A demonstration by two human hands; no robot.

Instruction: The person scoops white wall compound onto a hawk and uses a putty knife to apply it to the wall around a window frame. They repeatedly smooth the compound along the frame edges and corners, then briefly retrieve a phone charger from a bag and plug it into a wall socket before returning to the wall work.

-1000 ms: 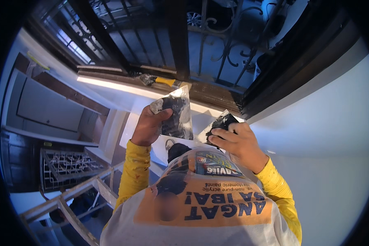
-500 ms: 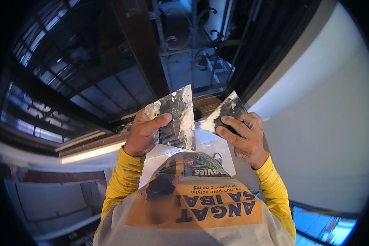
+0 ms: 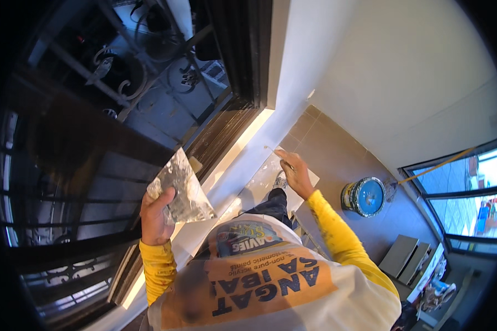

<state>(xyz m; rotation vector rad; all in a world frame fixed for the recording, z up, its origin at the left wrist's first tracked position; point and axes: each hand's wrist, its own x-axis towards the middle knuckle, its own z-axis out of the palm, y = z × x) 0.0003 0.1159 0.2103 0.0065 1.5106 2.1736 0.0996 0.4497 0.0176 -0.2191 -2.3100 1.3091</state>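
Note:
My left hand [image 3: 156, 218] grips a flat, square putty spreader [image 3: 183, 190] smeared with white and grey filler, its thumb lying across the face. It is held up beside the dark window frame [image 3: 232, 124]. My right hand [image 3: 296, 175] reaches forward and low by the white wall strip [image 3: 301, 66] beside the window, its fingers closed. Only a thin, light edge [image 3: 267, 148] shows at its fingertips, from the smaller putty spreader seen nearly edge-on. Whether that edge touches the wall cannot be made out.
A blue-topped paint bucket [image 3: 365, 197] stands on the brown tiled floor [image 3: 337, 149] at the right. Grey panels [image 3: 406, 256] lean farther right, near a window [image 3: 472, 193]. A pale board [image 3: 309, 179] lies under my foot. Scrolled metal grilles [image 3: 138, 71] fill the window at left.
The view has swung right, bringing the floor and bucket in. My right hand has moved away from the left and reached forward, turning its spreader edge-on. My left hand still holds its spreader.

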